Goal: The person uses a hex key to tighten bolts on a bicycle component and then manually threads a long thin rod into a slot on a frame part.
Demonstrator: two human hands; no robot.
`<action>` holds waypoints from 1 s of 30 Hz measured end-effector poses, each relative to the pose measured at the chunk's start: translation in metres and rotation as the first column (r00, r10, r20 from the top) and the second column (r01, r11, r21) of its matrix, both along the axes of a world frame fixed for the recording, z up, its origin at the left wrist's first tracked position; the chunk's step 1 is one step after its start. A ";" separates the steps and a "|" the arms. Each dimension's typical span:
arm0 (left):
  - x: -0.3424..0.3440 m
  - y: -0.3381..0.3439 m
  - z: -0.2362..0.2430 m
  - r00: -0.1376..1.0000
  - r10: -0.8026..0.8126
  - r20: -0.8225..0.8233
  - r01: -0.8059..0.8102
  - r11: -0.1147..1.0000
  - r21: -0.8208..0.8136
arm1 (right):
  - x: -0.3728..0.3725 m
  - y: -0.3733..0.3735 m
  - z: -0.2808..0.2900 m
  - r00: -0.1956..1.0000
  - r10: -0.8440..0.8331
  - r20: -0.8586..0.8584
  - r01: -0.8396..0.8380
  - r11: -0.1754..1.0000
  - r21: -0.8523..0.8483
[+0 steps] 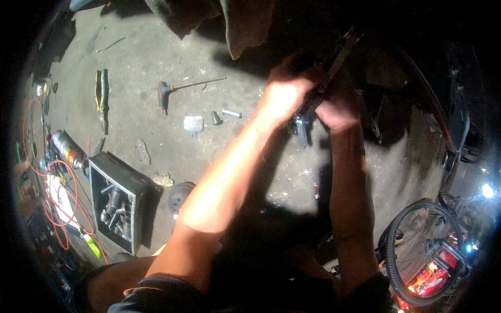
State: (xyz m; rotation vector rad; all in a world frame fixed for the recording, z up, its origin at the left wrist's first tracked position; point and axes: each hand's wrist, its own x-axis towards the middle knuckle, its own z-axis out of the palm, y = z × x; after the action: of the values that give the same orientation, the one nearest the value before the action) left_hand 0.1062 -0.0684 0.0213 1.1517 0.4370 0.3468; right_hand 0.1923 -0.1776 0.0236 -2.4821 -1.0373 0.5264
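Observation:
Both my arms reach forward over the concrete floor. My left hand (286, 99) and my right hand (340, 110) are close together, closed around a long dark metal part (342, 52). Deep shadow hides most of the fingers and the part's exact kind. A greyish piece (301, 130) hangs below it between my wrists. Left of my left hand lie a small metal pin (231, 113), a short dark socket-like piece (216, 118) and a pale flat rectangular piece (193, 124). Farther left are a T-handle key (166, 91) and pliers with yellow-green grips (103, 96).
An open grey box (138, 214) of metal sockets stands at lower left, beside a spray can (68, 147) and a looped orange cord (77, 195). A round dark object (180, 195) sits by my left forearm. A bicycle wheel (392, 250) is at lower right.

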 end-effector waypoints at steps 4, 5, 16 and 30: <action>-0.007 -0.021 -0.001 0.993 0.004 -0.118 0.017 0.983 0.180 | -0.004 -0.010 -0.014 0.982 -0.001 0.187 0.012 0.998 -0.054; -0.009 -0.025 -0.001 0.993 0.003 -0.117 0.018 0.984 0.176 | 0.003 -0.020 -0.027 0.981 -0.017 0.195 0.008 0.999 0.046; -0.011 -0.029 -0.007 0.952 0.112 -0.284 0.060 0.844 0.533 | 0.035 -0.052 -0.090 0.915 0.016 0.404 -0.179 0.912 0.369; 0.001 -0.025 0.014 0.977 0.208 -0.035 -0.063 0.447 0.892 | 0.021 -0.019 -0.072 0.739 -0.135 -0.660 0.545 0.696 0.468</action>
State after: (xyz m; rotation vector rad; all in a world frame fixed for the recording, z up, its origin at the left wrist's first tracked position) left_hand 0.1068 -0.0931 0.0350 2.2218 0.4808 0.6906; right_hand 0.2137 -0.1966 -0.0482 -1.6537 -0.3488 0.6186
